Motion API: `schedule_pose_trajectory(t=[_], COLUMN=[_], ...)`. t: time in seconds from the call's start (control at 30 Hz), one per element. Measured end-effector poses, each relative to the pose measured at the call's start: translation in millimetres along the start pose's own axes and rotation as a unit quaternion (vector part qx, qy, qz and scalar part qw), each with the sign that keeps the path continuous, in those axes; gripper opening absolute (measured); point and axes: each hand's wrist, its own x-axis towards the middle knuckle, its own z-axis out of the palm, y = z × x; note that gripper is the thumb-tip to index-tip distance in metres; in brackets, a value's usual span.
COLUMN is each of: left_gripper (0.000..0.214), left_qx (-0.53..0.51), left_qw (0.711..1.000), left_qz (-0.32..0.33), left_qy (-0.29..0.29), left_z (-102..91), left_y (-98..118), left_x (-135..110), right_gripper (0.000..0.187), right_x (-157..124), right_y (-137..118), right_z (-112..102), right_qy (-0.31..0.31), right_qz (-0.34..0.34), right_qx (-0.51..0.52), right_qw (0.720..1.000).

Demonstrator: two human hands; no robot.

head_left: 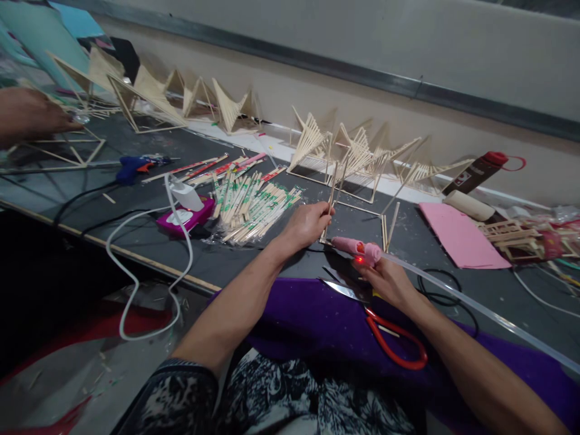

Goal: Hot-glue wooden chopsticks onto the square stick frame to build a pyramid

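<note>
My left hand (307, 226) pinches an upright wooden stick (333, 184) at the near left corner of a small stick frame (360, 208). The frame lies on the dark table, with more sticks standing at its right corner. Closed around a hot glue gun (357, 248) wrapped in pink is my right hand (387, 278). The gun's tip points at the base of the stick near my left fingers, and a red light glows on it. A long clear glue stick (466, 302) runs out of its back. Red-handled scissors (394, 344) lie on purple cloth over my lap.
Several finished stick models (312, 142) line the wall. Paper-wrapped chopsticks (258, 205) lie left of my hand, beside a purple power socket (185, 217) with a white cable. A blue glue gun (131, 170) and another person's hand (36, 115) are farther left. Pink paper (462, 235) and a bottle (475, 172) sit right.
</note>
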Motion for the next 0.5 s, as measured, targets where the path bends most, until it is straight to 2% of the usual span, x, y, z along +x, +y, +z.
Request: schedule_pose_trajectory(t=[0.5], left_gripper=[0.025], left_qx=[-0.004], left_qw=[1.0], left_qz=[0.006], left_qy=[-0.017], left_z=[-2.1], left_y=[0.6], left_x=[-0.8], right_gripper=[0.029], right_x=[-0.2], right_y=[2.8], right_z=[0.4], right_qy=[0.003], right_qz=[-0.006], right_qx=[0.021], right_qw=[1.0])
